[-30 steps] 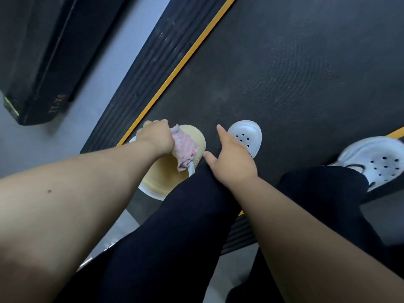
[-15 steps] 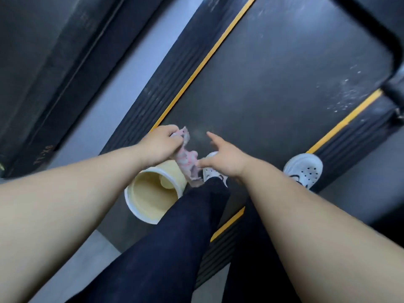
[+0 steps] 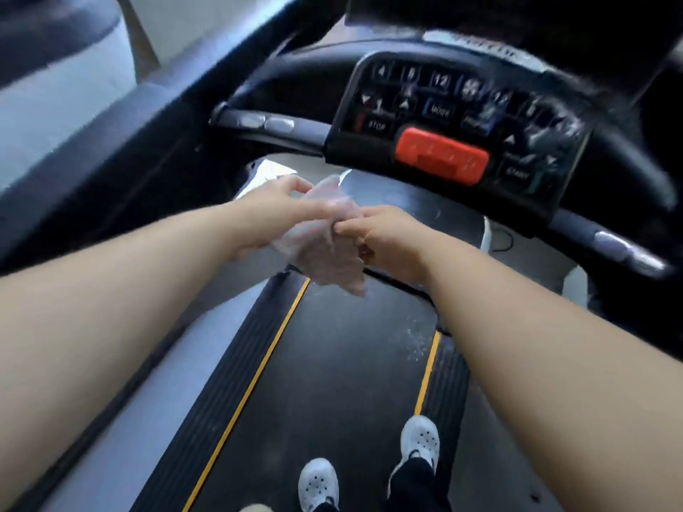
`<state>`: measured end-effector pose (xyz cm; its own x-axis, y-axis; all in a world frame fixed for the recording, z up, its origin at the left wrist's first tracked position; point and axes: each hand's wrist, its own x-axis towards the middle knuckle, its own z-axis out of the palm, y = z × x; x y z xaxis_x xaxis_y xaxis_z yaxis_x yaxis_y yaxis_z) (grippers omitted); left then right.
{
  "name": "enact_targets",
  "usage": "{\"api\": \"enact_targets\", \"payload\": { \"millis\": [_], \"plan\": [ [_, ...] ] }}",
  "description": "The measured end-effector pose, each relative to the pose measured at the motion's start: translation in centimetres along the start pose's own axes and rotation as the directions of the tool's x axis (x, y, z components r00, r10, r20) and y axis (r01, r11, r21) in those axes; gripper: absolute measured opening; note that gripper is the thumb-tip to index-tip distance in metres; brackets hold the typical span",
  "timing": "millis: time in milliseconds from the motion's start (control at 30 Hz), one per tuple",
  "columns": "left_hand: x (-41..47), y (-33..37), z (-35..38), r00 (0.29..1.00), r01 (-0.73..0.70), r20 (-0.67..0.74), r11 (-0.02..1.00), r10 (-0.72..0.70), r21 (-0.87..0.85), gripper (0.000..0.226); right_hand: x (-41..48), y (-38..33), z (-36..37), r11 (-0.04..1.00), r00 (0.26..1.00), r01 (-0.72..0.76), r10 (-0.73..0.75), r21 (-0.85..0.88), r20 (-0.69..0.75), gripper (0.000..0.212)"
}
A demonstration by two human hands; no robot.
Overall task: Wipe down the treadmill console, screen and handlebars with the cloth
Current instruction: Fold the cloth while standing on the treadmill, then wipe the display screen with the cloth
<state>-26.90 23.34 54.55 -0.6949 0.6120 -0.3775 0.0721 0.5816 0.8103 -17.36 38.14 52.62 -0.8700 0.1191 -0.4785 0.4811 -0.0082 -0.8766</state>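
The pale pink cloth hangs between both hands, in mid-air below the console. My left hand pinches its upper left part and my right hand grips its right edge. The black treadmill console lies just beyond, with numbered buttons and a red safety clip. A grey handlebar runs out to the left of it and another handlebar to the right. The screen is above the frame's top, blurred.
The black treadmill belt with yellow side lines runs under me. My two white perforated shoes stand on it at the bottom. A white cable hangs below the console. Grey floor lies to the left.
I have straightened up from the yellow bucket on the floor. The view swung up to the console. The cloth was only in my left hand; now both hands hold it.
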Motion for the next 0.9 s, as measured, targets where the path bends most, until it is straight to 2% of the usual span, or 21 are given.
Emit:
{"api": "enact_targets", "payload": {
  "millis": [33,100,133,200,233,300,400,467,500,600,667,700,800,900],
  "plan": [
    [-0.6,2.2,-1.4,0.998,-0.015,0.063,0.999,0.018,-0.035,0.061,-0.9,-2.4,-0.7,0.999,0.998,0.044,-0.043,0.013,-0.042,0.014],
    [-1.5,6.1,-3.9,0.986,-0.085,0.138,0.994,0.093,-0.063,0.059,-3.1,-6.8,-2.3,0.992,0.987,0.128,-0.125,0.022,-0.1,0.014],
    [-1.7,7.8,-4.9,0.983,-0.111,0.137,0.99,0.122,-0.085,0.047,-4.2,-8.8,-3.1,0.987,0.981,0.16,-0.155,0.027,-0.117,0.015],
    [-2.0,11.0,-6.1,0.973,-0.179,0.111,0.966,0.202,-0.188,0.01,-6.0,-12.0,-4.2,0.976,0.967,0.214,-0.204,0.048,-0.152,0.026],
    [-2.0,12.5,-6.5,0.967,-0.208,0.095,0.949,0.236,-0.239,0.008,-6.8,-13.3,-4.7,0.971,0.96,0.234,-0.222,0.053,-0.172,0.03],
    [-1.8,15.3,-7.0,0.96,-0.255,0.025,0.906,0.279,-0.337,0.021,-7.9,-15.3,-5.7,0.961,0.942,0.273,-0.256,0.051,-0.216,0.032],
    [-1.0,19.0,-7.5,0.932,-0.36,-0.131,0.813,0.339,-0.457,0.031,-9.1,-17.8,-7.3,0.947,0.927,0.311,-0.283,0.083,-0.246,0.013],
    [-0.1,21.3,-7.8,0.903,-0.429,-0.225,0.767,0.366,-0.477,0.03,-9.3,-19.4,-8.4,0.936,0.919,0.338,-0.307,0.095,-0.248,0.004],
    [0.4,22.3,-7.9,0.89,-0.455,-0.257,0.755,0.376,-0.473,0.026,-9.1,-20.1,-9.0,0.932,0.914,0.349,-0.316,0.096,-0.254,0.009],
    [2.9,25.2,-7.9,0.863,-0.502,-0.327,0.722,0.385,-0.476,0.017,-8.1,-22.3,-11.1,0.909,0.888,0.396,-0.342,0.133,-0.307,0.042],
    [5.2,27.3,-7.7,0.855,-0.511,-0.377,0.701,0.355,-0.498,0.028,-6.8,-23.7,-12.9,0.878,0.862,0.443,-0.361,0.181,-0.357,0.058],
    [6.6,28.5,-7.6,0.857,-0.508,-0.384,0.687,0.343,-0.519,0.036,-6.0,-24.5,-14.0,0.858,0.853,0.463,-0.361,0.224,-0.377,0.057],
    [10.9,31.9,-7.3,0.883,-0.467,-0.344,0.679,0.319,-0.566,0.055,-2.7,-26.8,-18.4,0.8,0.829,0.5,-0.331,0.332,-0.451,0.034],
    [15.5,34.8,-8.2,0.863,-0.498,-0.374,0.692,0.339,-0.522,0.046,0.6,-29.3,-23.0,0.775,0.849,0.486,-0.309,0.404,-0.428,0.024]
  ]
}}
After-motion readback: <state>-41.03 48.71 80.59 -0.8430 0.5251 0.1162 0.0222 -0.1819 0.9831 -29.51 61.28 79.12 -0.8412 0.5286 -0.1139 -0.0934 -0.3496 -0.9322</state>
